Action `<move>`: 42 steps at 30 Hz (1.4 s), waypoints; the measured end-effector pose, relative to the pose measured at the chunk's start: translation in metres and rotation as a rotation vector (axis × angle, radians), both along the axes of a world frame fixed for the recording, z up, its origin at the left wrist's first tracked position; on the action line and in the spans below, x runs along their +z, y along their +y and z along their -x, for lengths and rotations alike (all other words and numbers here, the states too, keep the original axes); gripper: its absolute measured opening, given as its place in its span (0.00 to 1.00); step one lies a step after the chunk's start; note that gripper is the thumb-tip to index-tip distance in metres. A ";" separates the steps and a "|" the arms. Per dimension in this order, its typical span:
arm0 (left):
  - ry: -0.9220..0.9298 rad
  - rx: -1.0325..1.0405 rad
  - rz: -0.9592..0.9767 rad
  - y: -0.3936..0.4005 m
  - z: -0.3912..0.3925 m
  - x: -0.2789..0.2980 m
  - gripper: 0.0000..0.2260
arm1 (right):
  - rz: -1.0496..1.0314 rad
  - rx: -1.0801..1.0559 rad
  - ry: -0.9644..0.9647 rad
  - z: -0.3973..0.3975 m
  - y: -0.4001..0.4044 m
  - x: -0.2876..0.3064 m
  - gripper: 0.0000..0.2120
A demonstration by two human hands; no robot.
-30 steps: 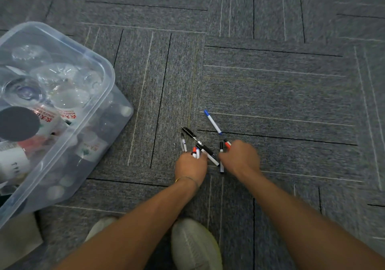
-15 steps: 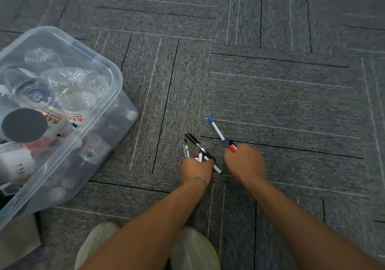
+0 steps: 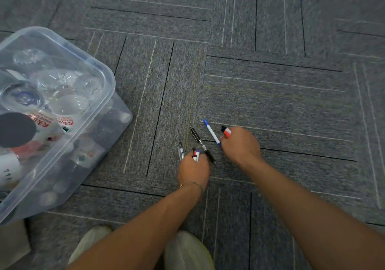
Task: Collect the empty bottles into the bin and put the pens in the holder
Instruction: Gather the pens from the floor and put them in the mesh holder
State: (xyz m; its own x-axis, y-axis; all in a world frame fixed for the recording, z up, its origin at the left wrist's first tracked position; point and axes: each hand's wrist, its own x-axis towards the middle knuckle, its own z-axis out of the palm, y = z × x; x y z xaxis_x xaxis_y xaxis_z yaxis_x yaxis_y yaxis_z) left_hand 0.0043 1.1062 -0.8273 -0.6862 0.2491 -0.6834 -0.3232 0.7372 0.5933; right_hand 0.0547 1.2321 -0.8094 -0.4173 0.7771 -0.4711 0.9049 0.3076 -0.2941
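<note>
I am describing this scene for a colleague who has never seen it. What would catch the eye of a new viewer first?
First, the two hands low in the middle, gathering pens from the grey carpet: the left hand grips a few pens, the right hand holds markers beside a blue-capped pen. Next, the clear plastic bin at the left edge, full of empty bottles.

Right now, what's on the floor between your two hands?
In the head view, a black pen lies on the carpet between the left hand and right hand.
</note>
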 end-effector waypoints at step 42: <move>0.150 -0.084 -0.019 -0.022 0.082 -0.002 0.17 | -0.019 0.203 -0.211 0.056 -0.008 -0.015 0.14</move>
